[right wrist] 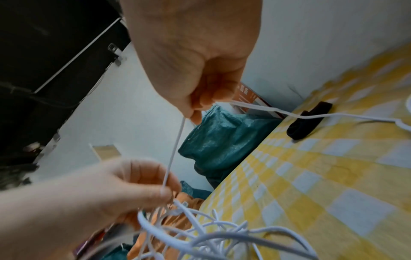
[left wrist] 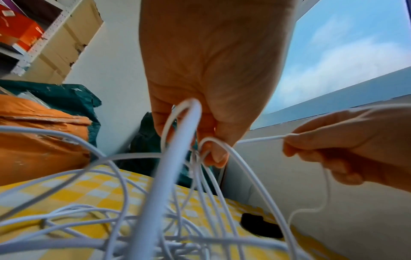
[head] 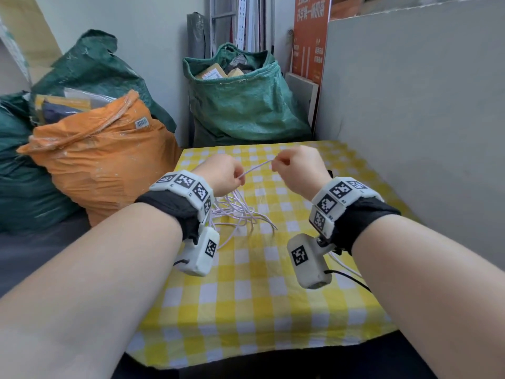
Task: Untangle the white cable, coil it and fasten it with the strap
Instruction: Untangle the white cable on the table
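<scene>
Both hands are up over the yellow-and-white checked tablecloth (head: 254, 291). Left hand (head: 218, 175) pinches the thin white cable (head: 255, 168) with loose loops dangling in a messy tangle below, right hand (head: 297, 170) pinches the same strand. Black fabric strap (right wrist: 308, 121) lies farther back by the wall.

White cable (head: 240, 212), yellow-checked tablecloth (head: 259, 296)

Bare forearms, each ringed by a black wrist wrap (head: 169, 206) under a pale grey band (head: 188, 187) of black-and-white square markers; a marked camera block (head: 308, 261) with black cable hangs beneath.
</scene>
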{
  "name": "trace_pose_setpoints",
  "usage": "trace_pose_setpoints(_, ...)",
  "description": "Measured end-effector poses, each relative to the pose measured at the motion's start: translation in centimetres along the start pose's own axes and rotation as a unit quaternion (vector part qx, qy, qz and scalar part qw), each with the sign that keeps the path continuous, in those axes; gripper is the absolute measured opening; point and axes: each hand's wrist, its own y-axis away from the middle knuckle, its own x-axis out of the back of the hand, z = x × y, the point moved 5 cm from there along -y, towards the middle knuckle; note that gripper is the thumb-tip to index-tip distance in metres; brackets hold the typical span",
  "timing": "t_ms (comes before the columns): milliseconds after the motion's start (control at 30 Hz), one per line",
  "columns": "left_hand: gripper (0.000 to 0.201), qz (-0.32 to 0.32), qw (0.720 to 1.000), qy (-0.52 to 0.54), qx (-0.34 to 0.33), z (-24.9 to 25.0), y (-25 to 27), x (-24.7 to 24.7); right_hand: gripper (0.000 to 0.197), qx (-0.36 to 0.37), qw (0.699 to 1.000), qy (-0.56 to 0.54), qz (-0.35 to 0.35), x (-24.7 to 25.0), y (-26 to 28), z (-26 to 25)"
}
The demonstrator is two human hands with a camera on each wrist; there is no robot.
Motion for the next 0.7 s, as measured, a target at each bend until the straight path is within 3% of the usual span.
trace_pose_setpoints(133, 0.022, -0.046, 0.995, -0.067, 0.061, -3.5, 0.4, -0.5, 0.028, -0.090, 0.991, -0.013, 0.095, 2.2, -0.5, 3.1)
trace_pose_setpoints(233, 0.024, -0.078, 0.988, -0.088, 0.100, -5.4, 1.1, -0.9, 0.027, -0.150, 0.983, 0.003, 0.108, 3.3, -0.4, 5.1)
trace_pose_setpoints(367, 0.025, -0.087, 0.986, -0.084, 0.115, -5.8, 1.1, -1.8, 0.023, -0.191, 0.979, 0.049, 0.057, 2.5, -0.4, 5.9)
trace_pose_setpoints(533, 0.022, 0.002, 0.998, 0.008, 0.066, -2.7, -0.2, -1.5, 0.019, -0.225, 0.967, 0.112, -0.044, 0.7, 0.1, 5.3)
trace_pose_setpoints(633, 0.030, -0.069, 0.996, 0.054, 0.034, -0.9, -0.2, -2.8, 0.040, -0.168, 0.972, 0.144, -0.075, 0.0, 0.4, 3.9)
trace_pose_setpoints(700, 0.032, -0.121, 0.992, 0.021, 0.026, -0.7, -0.1, -3.9, 0.055, -0.136, 0.966, 0.170, -0.141, -0.9, 0.7, 3.2)
